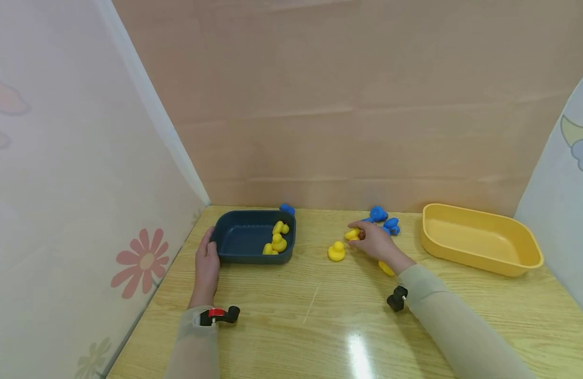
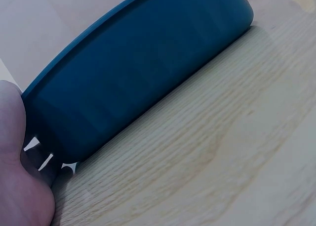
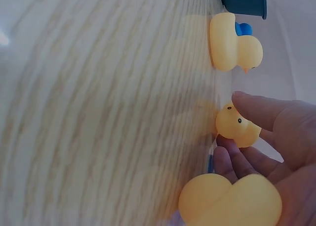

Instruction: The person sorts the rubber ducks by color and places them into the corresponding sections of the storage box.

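Observation:
My left hand (image 1: 208, 261) grips the left end of a dark blue bin (image 1: 253, 259), its thumb close to the rim. From the left wrist view, fingers show beyond the corner of the bin's wall (image 2: 128, 72). Several yellow rubber ducks (image 1: 279, 242) lie in the right part of that bin. Over the table's middle right, my right hand (image 1: 377, 243) pinches a yellow rubber duck (image 3: 229, 123) between thumb and fingers, low by the tabletop. Another duck (image 1: 336, 251) sits upright just left of this hand, and one more (image 1: 386, 268) is partly hidden under the wrist.
Several blue toys (image 1: 378, 213) lie behind my right hand. A further blue toy (image 1: 287, 209) stands at the bin's far right corner. To the right is a yellow bin (image 1: 481, 258) near the side wall. A brown-covered wall (image 1: 348, 121) closes off the back of the wooden table (image 1: 291, 326).

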Tool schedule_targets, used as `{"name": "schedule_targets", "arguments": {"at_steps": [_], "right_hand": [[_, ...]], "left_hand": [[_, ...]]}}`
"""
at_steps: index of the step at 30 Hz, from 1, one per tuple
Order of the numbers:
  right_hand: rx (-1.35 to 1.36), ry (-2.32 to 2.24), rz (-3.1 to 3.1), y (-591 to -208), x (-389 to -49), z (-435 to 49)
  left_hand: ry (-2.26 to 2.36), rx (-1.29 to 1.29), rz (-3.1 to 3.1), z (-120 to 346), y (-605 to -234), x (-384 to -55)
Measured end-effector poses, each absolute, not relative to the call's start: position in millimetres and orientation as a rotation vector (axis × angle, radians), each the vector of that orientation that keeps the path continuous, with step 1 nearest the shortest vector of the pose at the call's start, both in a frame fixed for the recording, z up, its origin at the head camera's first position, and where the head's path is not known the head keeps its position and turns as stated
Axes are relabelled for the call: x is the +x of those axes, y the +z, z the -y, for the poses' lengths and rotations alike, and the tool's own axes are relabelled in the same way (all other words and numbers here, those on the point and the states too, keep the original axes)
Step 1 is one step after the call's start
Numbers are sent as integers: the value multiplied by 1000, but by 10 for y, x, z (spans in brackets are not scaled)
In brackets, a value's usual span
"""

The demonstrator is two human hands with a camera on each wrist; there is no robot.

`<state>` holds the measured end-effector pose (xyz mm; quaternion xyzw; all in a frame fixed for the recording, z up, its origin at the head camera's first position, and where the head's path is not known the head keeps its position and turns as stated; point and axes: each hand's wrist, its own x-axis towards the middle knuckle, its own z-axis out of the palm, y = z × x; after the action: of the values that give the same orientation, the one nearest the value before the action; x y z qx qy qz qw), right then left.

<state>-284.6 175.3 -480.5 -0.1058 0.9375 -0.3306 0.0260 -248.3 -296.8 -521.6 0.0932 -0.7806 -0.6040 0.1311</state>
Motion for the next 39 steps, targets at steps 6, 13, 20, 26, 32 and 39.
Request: {"name": "schedule_targets", "arguments": {"at_steps": [6,13,20,26,32,39], "right_hand": [[-303,-1093,-2925,-4787,-2809,-1766],[-307,-1200,-2933,-4662,-2760,-1676],[-359,-1285,-2908,-4453,-2671,-1447],[-379,-1374,-2835,-4394,-2637,-1227],[-433,-1421,-2816,-4408,-2618,-984],[-484,-1535,-2733,-4459,-2615,-669]], "left_hand": [[-1743,264,2273,2973,-5241,-2506],[-1726,256,2270,2979,-5231,-2511],[-1733,259,2265,2975,-5213,-2509],[-1736,257,2268,2968,-5208,-2501],[-1742,267,2258,2936,-5205,-2521],[-1732,270,2259,2922,-5217,-2535]]}}
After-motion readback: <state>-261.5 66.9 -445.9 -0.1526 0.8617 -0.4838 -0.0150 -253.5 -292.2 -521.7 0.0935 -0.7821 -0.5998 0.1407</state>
